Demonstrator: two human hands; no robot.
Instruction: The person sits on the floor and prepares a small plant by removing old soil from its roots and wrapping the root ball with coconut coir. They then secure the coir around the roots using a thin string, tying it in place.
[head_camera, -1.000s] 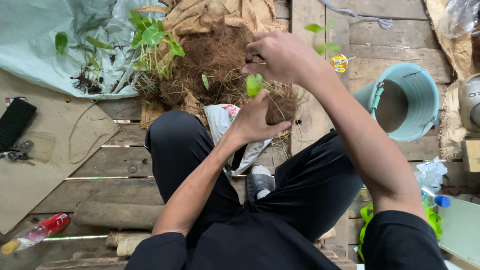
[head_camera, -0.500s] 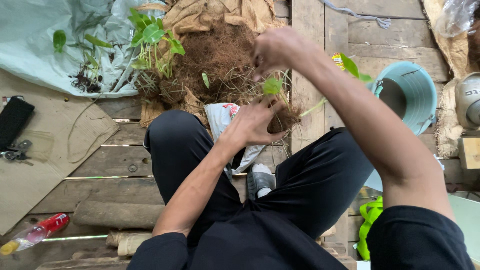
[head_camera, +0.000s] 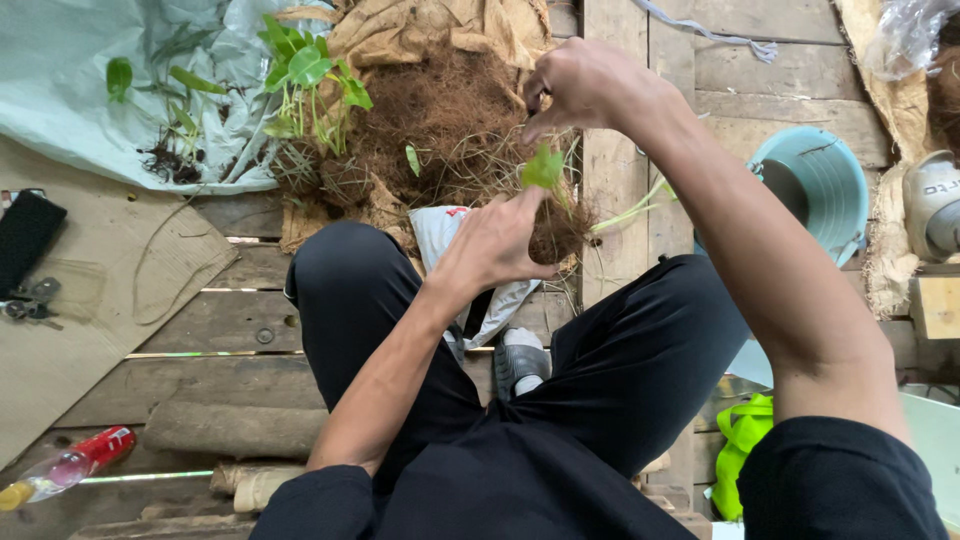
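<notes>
Up close, fibrous brown root ball (head_camera: 555, 235) in left hand (head_camera: 495, 245), right hand (head_camera: 585, 85) above.

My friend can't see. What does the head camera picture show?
A seated person's left hand cups a small green-leafed seedling with a brown fibre root ball, while the right hand pinches above it. Behind lies a brown coconut-fibre heap; a pale teal plastic bucket stands at right.
</notes>
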